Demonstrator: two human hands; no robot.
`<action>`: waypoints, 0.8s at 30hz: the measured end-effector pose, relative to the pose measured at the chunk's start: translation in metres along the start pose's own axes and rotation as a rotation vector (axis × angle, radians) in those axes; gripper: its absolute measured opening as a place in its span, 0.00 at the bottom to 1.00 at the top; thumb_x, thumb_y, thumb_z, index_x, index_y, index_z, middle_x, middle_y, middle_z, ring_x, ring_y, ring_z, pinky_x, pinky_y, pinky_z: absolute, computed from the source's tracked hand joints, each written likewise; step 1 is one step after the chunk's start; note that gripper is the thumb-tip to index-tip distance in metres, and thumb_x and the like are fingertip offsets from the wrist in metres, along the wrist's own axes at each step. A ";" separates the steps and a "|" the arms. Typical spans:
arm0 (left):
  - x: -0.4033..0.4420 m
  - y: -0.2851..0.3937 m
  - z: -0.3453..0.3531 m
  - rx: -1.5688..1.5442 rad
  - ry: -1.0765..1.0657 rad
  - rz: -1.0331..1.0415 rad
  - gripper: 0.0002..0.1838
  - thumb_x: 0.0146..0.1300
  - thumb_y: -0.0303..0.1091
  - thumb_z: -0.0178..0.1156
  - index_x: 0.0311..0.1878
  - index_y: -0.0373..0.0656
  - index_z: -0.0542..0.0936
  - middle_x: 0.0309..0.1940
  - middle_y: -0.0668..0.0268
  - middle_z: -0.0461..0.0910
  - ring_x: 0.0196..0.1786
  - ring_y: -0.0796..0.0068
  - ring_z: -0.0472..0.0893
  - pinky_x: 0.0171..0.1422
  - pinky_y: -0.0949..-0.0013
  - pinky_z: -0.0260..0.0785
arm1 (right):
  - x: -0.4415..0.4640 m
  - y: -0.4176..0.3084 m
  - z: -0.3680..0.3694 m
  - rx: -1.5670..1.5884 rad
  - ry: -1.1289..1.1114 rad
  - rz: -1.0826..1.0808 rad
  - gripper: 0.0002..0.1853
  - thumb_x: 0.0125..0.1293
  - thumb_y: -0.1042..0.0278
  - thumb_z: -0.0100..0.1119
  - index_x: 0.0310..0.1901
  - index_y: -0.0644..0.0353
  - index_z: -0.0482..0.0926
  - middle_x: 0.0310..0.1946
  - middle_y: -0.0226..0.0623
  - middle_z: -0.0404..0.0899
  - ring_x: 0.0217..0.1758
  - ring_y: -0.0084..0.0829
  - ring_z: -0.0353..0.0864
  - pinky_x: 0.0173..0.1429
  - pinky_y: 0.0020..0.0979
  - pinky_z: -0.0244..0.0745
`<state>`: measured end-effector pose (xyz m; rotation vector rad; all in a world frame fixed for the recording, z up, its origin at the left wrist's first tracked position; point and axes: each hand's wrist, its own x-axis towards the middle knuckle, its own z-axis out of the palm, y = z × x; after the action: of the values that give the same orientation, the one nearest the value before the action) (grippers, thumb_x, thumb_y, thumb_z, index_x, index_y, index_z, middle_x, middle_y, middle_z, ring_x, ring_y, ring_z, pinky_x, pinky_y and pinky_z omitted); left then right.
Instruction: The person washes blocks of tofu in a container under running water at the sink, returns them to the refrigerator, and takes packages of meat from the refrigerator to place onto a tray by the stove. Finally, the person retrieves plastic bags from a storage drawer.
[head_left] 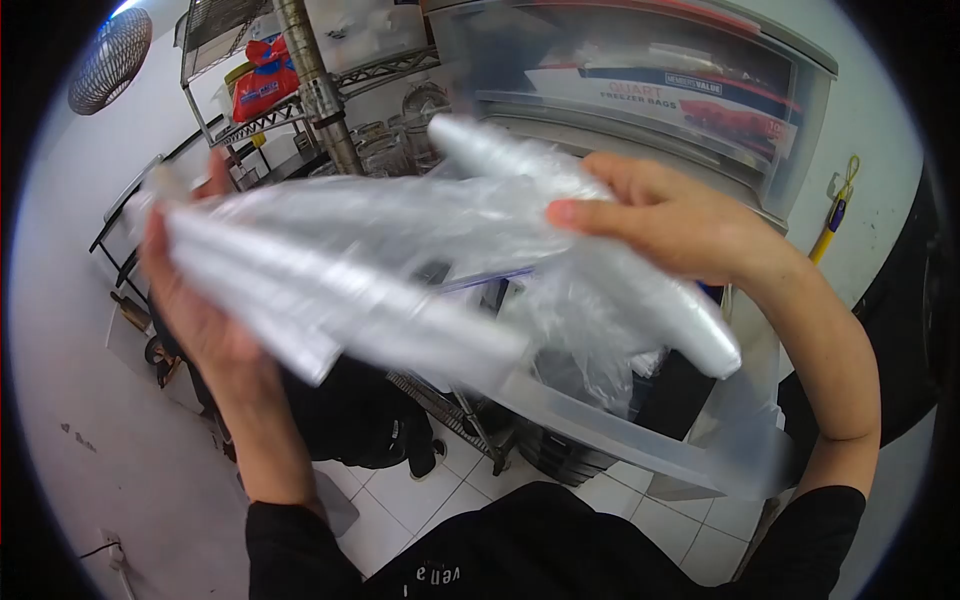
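My left hand (pixel 205 300) is closed round the far end of a pair of clear plastic rolls (pixel 350 285), blurred by motion. My right hand (pixel 680 215) grips another clear plastic roll (pixel 675 310), thumb on top. Loose, crinkled clear plastic (pixel 400 210) stretches between the hands, and more (pixel 570 320) hangs below the right one. Beneath them an open translucent drawer (pixel 640 445) juts out; the plastic partly hides what lies inside, including a clear bag with a purple zip strip (pixel 490 280).
Above the open drawer, another translucent drawer (pixel 800 150) holds a freezer bag box (pixel 660 100). A wire rack with a metal post (pixel 318 90) carries glass jars (pixel 385 150) and a red package (pixel 268 85). A person in dark clothes (pixel 350 415) stands beyond, at lower left.
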<state>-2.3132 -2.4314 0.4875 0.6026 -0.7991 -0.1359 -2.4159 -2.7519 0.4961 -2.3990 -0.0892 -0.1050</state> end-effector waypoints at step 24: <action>-0.124 -0.153 -0.012 0.684 0.524 0.184 0.28 0.53 0.23 0.64 0.57 0.38 0.66 0.47 0.63 0.73 0.47 0.73 0.76 0.54 0.69 0.69 | -0.077 -0.023 -0.003 -0.367 -0.053 -0.702 0.13 0.49 0.60 0.68 0.25 0.58 0.75 0.33 0.41 0.71 0.36 0.42 0.73 0.43 0.33 0.69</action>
<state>-2.3747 -2.5105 0.3176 1.1441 -0.3685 0.4695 -2.4944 -2.7392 0.5058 -2.6189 -1.0107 -0.4106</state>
